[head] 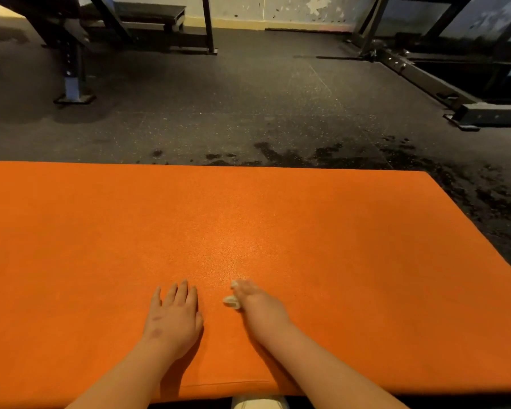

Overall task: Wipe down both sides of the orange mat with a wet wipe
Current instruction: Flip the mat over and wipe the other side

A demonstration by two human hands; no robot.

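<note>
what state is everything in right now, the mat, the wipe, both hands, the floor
orange mat: unrolled, lying flat on the floor
wet wipe: bunched up, held in the right hand, down at the mat
left hand: fingers straight, palm resting flat on the mat
right hand: curled round the wipe, slightly blurred
floor: dark, wet-looking patches beyond the mat's far edge

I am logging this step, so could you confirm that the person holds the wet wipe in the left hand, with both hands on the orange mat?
Not quite: the wet wipe is in the right hand, not the left. The head view shows the left hand lying flat and empty; both hands are on the orange mat.
</note>
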